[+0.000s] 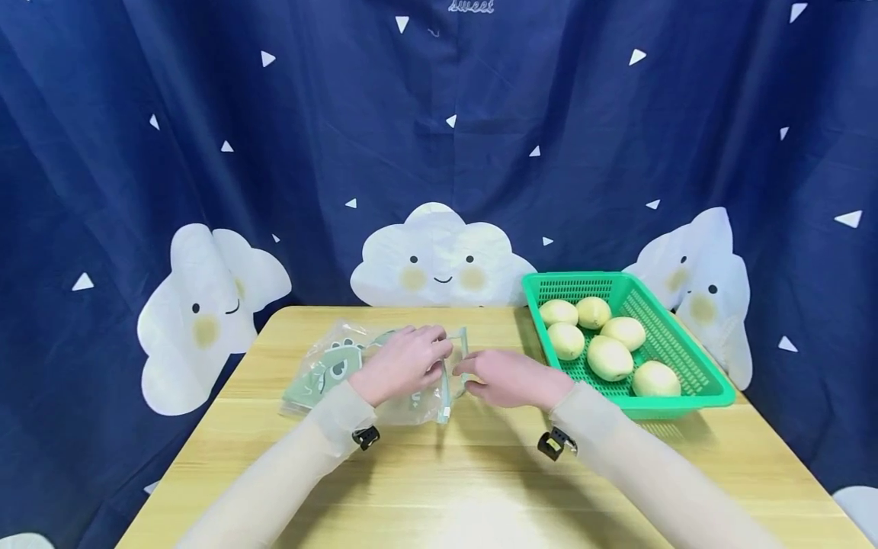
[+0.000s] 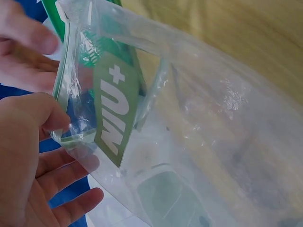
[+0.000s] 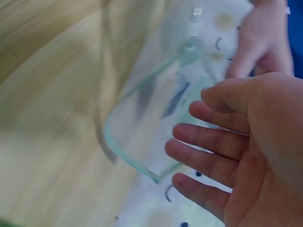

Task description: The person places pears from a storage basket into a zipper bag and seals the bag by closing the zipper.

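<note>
fingers of the left hand (image 1: 403, 366) pinch the rim of a clear zip-seal bag (image 1: 336, 372); those of the right hand (image 1: 511, 378) are loosely spread at its gaping mouth. the bag is over a wooden table (image 1: 405, 488), left of a green plastic basket (image 1: 661, 320) holding six pale yellow ovals (image 1: 610, 358). beyond hangs a navy cloud-print curtain (image 1: 329, 99).

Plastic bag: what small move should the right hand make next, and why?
Probably, the right hand should reach toward the green basket and take one pale oval item, since the plastic bag gapes open at its mouth and the left hand pinches its rim.
</note>
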The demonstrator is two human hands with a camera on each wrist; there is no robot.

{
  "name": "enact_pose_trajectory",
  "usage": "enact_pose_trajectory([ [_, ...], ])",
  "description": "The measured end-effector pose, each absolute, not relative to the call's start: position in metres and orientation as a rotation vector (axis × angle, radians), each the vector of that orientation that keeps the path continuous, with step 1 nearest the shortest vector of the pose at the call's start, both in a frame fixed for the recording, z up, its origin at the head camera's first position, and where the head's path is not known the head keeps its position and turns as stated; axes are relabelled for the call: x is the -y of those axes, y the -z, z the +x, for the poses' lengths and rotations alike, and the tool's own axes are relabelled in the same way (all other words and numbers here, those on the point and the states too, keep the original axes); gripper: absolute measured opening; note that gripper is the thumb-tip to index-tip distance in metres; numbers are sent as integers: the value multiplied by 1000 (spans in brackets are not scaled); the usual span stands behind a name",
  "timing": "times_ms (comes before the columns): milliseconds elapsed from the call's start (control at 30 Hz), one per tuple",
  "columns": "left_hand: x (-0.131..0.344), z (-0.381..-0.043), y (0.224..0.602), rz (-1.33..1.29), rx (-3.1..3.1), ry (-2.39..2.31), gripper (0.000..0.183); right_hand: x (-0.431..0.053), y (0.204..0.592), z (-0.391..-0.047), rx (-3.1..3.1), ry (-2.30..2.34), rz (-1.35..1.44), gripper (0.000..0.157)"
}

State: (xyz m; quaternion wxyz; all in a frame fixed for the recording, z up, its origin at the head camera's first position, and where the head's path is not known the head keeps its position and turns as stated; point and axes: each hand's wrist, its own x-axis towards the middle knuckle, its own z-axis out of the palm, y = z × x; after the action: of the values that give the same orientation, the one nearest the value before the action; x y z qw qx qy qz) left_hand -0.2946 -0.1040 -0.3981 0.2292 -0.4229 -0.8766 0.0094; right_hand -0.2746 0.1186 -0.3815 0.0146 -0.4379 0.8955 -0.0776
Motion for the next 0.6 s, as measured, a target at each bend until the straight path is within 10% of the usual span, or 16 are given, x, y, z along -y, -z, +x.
enact_pose_trajectory([
  [600, 105, -295, 399, -1116, 2464, -75, 6, -173, 321, -298, -2920, 252, -1254, 27],
])
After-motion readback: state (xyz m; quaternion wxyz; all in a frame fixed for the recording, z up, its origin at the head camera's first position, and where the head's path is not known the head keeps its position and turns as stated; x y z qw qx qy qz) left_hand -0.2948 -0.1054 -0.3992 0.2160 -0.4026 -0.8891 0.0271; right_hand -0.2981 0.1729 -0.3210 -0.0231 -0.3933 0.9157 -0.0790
